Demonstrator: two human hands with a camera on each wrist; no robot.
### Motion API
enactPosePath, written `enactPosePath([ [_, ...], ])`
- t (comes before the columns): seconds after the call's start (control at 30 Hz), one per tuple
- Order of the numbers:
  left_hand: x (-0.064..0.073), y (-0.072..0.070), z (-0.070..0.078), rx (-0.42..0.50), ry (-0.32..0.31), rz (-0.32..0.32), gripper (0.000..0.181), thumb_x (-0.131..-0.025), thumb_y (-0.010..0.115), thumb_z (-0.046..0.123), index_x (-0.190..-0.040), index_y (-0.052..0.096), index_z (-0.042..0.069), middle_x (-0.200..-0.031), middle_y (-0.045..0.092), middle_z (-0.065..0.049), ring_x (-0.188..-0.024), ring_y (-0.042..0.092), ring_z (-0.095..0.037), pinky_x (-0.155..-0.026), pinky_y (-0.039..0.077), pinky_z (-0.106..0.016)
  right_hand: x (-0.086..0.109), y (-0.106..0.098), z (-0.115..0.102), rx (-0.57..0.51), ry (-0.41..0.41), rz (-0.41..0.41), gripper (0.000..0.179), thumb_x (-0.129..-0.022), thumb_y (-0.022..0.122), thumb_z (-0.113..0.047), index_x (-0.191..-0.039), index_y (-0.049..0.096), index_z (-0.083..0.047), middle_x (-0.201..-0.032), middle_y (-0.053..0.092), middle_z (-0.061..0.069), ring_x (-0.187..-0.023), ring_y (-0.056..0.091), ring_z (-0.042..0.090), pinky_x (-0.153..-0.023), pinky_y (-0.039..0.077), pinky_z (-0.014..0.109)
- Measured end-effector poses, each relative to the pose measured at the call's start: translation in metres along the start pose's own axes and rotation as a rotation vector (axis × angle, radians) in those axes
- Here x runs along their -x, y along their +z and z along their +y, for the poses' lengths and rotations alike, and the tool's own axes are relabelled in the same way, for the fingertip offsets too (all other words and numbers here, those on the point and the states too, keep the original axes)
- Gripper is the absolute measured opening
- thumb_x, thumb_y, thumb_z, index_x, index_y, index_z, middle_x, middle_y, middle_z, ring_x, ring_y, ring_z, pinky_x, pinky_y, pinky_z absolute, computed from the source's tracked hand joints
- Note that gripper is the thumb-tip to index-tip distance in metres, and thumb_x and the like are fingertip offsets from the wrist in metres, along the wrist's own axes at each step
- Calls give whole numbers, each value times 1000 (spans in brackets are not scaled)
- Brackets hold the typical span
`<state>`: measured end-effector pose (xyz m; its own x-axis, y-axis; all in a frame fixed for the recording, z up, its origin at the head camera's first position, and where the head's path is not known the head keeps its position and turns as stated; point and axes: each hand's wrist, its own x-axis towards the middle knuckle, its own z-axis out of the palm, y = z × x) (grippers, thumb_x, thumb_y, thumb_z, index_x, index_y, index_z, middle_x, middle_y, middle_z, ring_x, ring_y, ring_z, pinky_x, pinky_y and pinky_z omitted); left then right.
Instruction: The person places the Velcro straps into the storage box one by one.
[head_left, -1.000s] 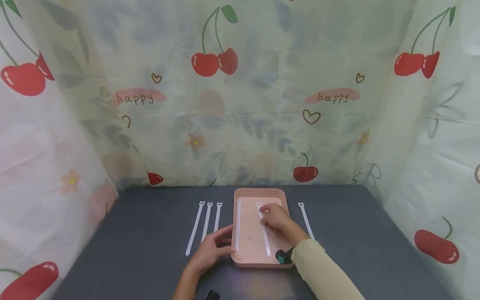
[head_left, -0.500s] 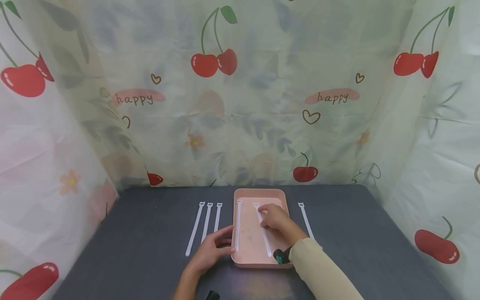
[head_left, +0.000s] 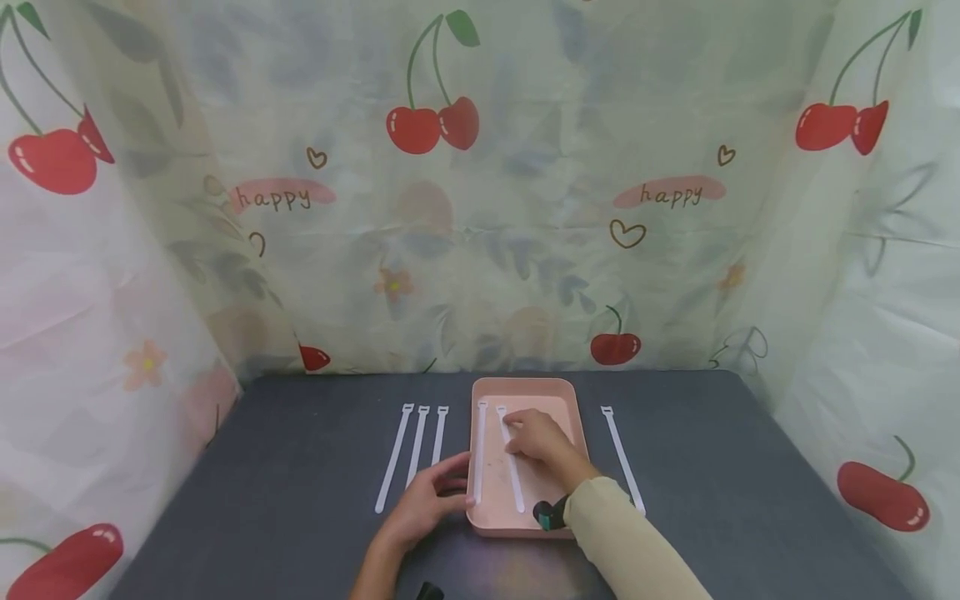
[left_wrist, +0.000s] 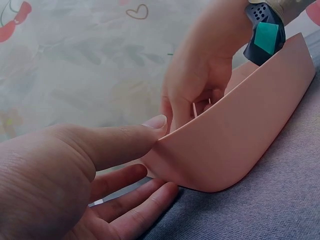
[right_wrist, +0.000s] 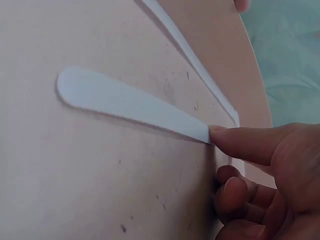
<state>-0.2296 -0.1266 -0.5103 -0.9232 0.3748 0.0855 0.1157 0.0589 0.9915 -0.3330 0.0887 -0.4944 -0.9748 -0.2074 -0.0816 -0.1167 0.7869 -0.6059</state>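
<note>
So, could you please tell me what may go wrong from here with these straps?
The slanted strap held by the right hand has its far end near the other strap in the tray, so they might bump or overlap. The left hand touches the tray's edge; a careless push there could shift the tray and disturb both straps.

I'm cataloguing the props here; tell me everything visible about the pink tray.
The pink tray is oblong with rounded corners and raised walls, plastic-looking; small dark specks mark its floor. It sits upright on the dark tabletop, one short side nearest the head camera. One white strap lies inside along its left wall; the right hand pinches a second strap over its floor. The left hand touches its left side, thumb at the rim. The right arm hides part of its right side.
</note>
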Motion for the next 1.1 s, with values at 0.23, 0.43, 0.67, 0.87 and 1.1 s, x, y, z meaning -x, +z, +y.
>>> enactPosePath([
  [0.23,3,2,7,4,-4,1,64,-84,70,-4,-142,42,-7,-131,51,-31,-113,55,-45,-83,50,-23,-3,9,-3,3,21,55,51,-74,81,-16,-123,68,-11,-125,63,12,-98,57,24,-88,46,40],
  [0.43,3,2,6,-8,3,0,64,-84,70,-4,-142,42,-8,-130,51,-32,-113,55,-46,-82,50,-22,-5,13,-8,7,46,70,51,-75,81,-18,-124,67,-11,-126,63,11,-100,58,25,-87,46,40],
  [0.67,-7,-4,-21,-15,-6,10,66,-84,72,0,-144,43,-2,-133,52,-26,-113,58,-38,-84,51,-25,-8,15,-13,23,69,78,52,-75,81,-20,-124,67,-12,-126,63,10,-104,58,27,-90,45,43],
  [0.87,-8,-5,-22,-15,-2,9,66,-84,71,0,-144,43,-2,-133,52,-26,-113,58,-39,-84,51,-24,-9,15,-16,15,94,75,52,-75,81,-21,-125,67,-13,-126,63,10,-100,58,27,-87,46,44],
  [1.1,-5,-4,-19,2,7,3,67,-84,71,-1,-144,43,-2,-133,52,-27,-113,57,-39,-83,50,-23,-6,15,-18,29,108,69,52,-76,81,-21,-125,67,-15,-127,62,9,-100,58,26,-86,45,43],
])
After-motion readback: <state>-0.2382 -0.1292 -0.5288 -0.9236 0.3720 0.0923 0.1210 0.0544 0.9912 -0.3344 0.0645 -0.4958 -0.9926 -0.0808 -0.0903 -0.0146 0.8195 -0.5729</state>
